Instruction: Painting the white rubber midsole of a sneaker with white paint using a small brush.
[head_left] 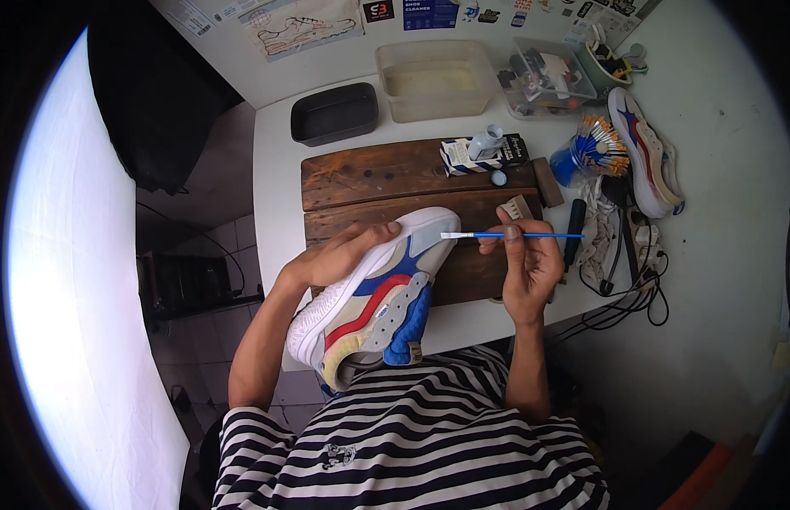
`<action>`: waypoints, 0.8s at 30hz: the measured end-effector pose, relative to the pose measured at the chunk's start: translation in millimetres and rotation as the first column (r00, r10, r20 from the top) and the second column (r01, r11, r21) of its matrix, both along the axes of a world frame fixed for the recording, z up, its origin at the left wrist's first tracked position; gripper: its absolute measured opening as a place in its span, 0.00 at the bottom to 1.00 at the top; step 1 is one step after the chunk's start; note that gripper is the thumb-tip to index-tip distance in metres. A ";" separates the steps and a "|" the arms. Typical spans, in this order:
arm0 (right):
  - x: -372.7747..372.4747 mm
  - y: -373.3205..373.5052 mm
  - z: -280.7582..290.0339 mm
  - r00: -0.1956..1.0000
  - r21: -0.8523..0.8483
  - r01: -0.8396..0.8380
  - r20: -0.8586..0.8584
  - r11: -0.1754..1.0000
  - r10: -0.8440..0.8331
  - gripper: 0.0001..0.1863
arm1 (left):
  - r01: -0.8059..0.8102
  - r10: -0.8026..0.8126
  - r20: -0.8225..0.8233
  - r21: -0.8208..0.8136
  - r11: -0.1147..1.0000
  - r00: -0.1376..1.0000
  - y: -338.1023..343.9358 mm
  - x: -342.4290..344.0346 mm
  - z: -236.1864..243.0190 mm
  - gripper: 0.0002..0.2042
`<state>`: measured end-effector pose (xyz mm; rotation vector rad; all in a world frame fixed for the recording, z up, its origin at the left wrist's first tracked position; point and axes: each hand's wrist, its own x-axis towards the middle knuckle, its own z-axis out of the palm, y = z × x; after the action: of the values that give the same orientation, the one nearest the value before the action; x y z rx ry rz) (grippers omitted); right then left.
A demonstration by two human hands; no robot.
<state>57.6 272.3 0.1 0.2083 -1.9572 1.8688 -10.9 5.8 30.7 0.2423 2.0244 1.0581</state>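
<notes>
My left hand (pixel 344 255) grips a multicoloured sneaker (pixel 373 306) by its white sole, tilted with its toe pointing away from me. My right hand (pixel 526 259) holds a thin blue paintbrush (pixel 556 235) whose pale tip is at the light grey toe panel of the shoe. Beneath lies a dark wooden board (pixel 361 178), with an open small grey bottle (pixel 483 144), its carton (pixel 454 157) and a loose cap (pixel 498 178) on it. A bristled scrub brush (pixel 514 206) lies just behind my right hand.
A white table holds a black tray (pixel 334 95), a translucent bin (pixel 433 59), a box of supplies (pixel 543 76), a blue cup of brushes (pixel 566 161), a second sneaker (pixel 633 136) and tangled cables (pixel 645 293). A bright white panel (pixel 72 280) stands at left.
</notes>
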 end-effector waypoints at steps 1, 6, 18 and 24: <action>0.4 0.1 0.1 1.000 -0.011 0.000 0.018 1.000 0.000 0.10 | 0.001 -0.001 0.000 0.000 1.000 1.000 -0.5 0.0 -2.1 0.29; 0.9 -0.7 1.9 0.998 -0.074 0.042 0.056 0.996 -0.038 0.09 | -0.019 0.018 -0.100 -0.007 1.000 0.995 -5.1 3.0 -16.2 0.30; 0.0 -2.7 1.3 0.999 0.006 0.033 0.006 0.999 -0.033 0.06 | -0.005 0.005 -0.014 0.002 1.000 1.000 -0.7 0.2 -2.7 0.29; -1.8 7.0 -5.3 0.997 0.056 0.074 -0.008 0.996 -0.073 0.07 | 0.002 -0.002 -0.108 -0.001 1.000 0.994 -4.5 1.5 -13.1 0.29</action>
<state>55.8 279.3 -5.2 0.1558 -1.9874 1.7669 -9.4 1.4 17.5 0.3075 2.1202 1.0629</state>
